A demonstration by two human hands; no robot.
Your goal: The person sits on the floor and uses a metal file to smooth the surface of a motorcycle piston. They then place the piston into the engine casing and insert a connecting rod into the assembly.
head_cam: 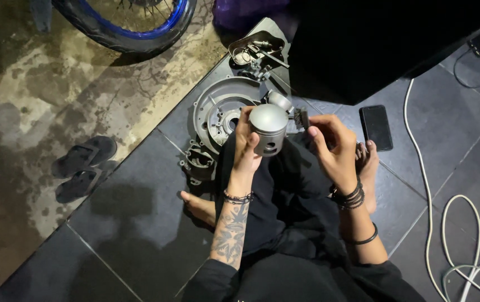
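The person sits cross-legged on the dark tiled floor (139, 223). The left hand (245, 146) grips a grey metal piston (268, 127) by its skirt, crown up, above the lap. The right hand (334, 146) is raised just beside the piston, fingers curled around what may be a small part, too dim to identify. Behind the piston lies a round engine cover (213, 109); a black phone (376, 127) rests nearby, and sandals (83, 165) lie well apart.

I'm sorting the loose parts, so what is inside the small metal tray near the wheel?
The metal tray holds a jumble of small metal parts, with what look like rings and a bolt or two; it is too dim to name each, and anything underneath is covered.
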